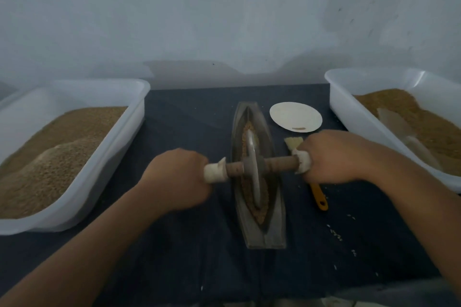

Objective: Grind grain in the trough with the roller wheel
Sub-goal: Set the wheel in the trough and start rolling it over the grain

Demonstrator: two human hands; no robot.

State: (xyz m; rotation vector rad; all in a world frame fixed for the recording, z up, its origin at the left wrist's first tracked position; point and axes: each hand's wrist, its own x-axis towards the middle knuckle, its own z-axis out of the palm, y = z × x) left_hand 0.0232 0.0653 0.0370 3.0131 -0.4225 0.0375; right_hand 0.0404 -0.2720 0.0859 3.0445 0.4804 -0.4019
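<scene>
We see a narrow, boat-shaped metal trough (273,229) lying lengthwise on the dark cloth (189,112), with coarse brown grain (260,213) along its groove. The thin metal roller wheel (252,154) stands upright in that groove, on a wooden axle (282,163) with pale wrapped ends. The left hand (177,177) and right hand (329,157) each grip one end, with the trough between them.
</scene>
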